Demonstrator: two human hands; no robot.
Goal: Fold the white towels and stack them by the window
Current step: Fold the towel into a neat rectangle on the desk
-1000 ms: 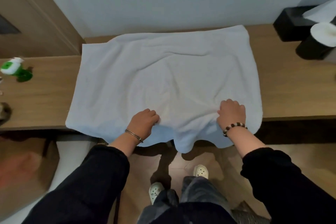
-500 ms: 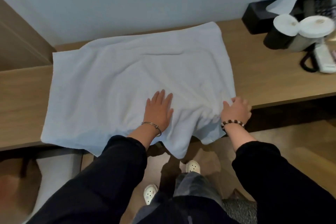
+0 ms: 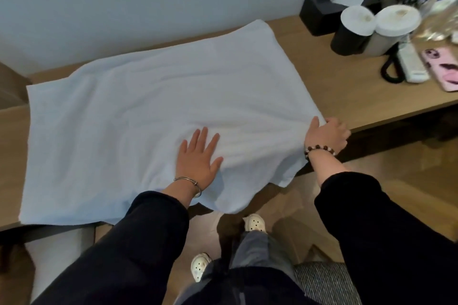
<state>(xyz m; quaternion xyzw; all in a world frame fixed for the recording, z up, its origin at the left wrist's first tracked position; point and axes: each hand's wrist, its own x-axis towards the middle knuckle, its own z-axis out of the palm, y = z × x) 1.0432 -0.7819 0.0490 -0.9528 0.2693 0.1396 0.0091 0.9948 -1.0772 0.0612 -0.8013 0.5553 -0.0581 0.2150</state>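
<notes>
The towel (image 3: pixel 148 111) lies spread over the counter (image 3: pixel 347 96) under our hands, its near edge hanging off. Our left hand (image 3: pixel 198 158) presses flat on it, fingers straight; our right hand (image 3: pixel 326 135), to its right, grips the towel's right edge with curled fingers.

Far right on my light wooden desk (image 3: pixel 347 86) stand a black tissue box (image 3: pixel 319 15), a white-lidded black cup (image 3: pixel 349 37) touching a white-lidded tan cup (image 3: pixel 394 23), and a white handset (image 3: pixel 411 62).

white towel (image 3: pixel 138 116) spread flat, rumpled, near edge drooping off the wooden counter (image 3: pixel 334 77).
</notes>
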